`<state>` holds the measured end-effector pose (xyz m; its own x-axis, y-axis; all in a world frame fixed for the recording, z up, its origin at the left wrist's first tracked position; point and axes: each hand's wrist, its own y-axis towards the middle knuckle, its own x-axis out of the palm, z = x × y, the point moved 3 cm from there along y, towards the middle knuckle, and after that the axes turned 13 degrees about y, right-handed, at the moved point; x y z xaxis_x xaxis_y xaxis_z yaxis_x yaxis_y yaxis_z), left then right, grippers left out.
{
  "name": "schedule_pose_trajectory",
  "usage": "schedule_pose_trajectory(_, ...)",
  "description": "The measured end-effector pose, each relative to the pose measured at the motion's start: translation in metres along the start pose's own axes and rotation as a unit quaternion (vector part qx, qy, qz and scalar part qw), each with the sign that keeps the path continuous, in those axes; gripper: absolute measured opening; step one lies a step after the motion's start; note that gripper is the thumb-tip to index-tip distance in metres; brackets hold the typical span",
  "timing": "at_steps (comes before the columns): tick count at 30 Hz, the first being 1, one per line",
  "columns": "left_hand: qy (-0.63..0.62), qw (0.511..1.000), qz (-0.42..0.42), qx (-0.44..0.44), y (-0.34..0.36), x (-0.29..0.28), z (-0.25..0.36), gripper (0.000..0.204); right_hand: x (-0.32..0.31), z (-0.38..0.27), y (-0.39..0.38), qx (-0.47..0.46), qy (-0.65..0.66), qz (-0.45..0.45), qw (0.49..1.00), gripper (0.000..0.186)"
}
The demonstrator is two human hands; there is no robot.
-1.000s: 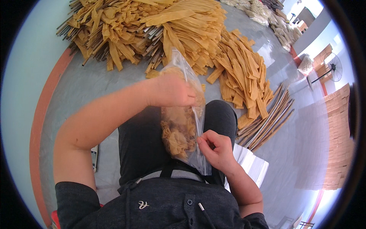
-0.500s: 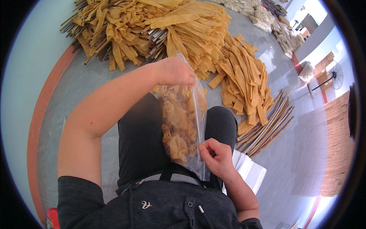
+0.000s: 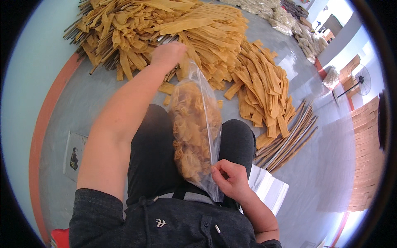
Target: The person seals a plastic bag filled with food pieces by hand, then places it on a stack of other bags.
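Note:
A clear zip bag (image 3: 194, 124) packed with curled, amber-yellow pieces stands tilted between my thighs, its zip strip along the right side. My right hand (image 3: 231, 178) is closed, thumb and finger pinching the bag's edge low on that side. My left hand (image 3: 168, 56) is stretched forward, just beyond and left of the bag's far top corner. Its back faces me and its fingers are mostly hidden, so their grip does not show. Beyond it lies a big heap of flat yellow strips (image 3: 206, 31), some with rods in them.
A smaller pile of yellow strips (image 3: 264, 82) lies to the right, beside a bundle of thin rods (image 3: 287, 142). White sheet-like material (image 3: 269, 188) is by my right thigh. A standing fan (image 3: 362, 80) and brown stacks (image 3: 364, 157) are farther right. A red object (image 3: 60, 237) sits lower left.
My left hand has moved from the bag's upper zip edge forward and to the left. My right hand keeps its pinch and has shifted slightly down with the bag.

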<state>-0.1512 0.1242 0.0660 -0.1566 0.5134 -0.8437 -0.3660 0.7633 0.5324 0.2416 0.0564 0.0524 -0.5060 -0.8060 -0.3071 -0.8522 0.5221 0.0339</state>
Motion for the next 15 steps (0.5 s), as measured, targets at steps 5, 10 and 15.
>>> schedule_pose_trajectory(5,-0.313,0.909,-0.244,-0.127,-0.057,-0.027,0.054,0.043,-0.002,-0.001,-0.003,-0.007,0.010,0.023,1.000,0.015)
schedule_pose_trajectory(10,-0.342,0.813,-0.466,-0.072,-0.147,-0.087,0.131,0.046,0.004,-0.007,0.005,-0.108,-0.063,-0.012,0.992,0.014)
schedule_pose_trajectory(15,-0.333,0.834,-0.438,-0.028,-0.159,-0.072,0.140,0.038,0.003,-0.005,0.003,-0.127,-0.084,0.000,0.988,0.017)
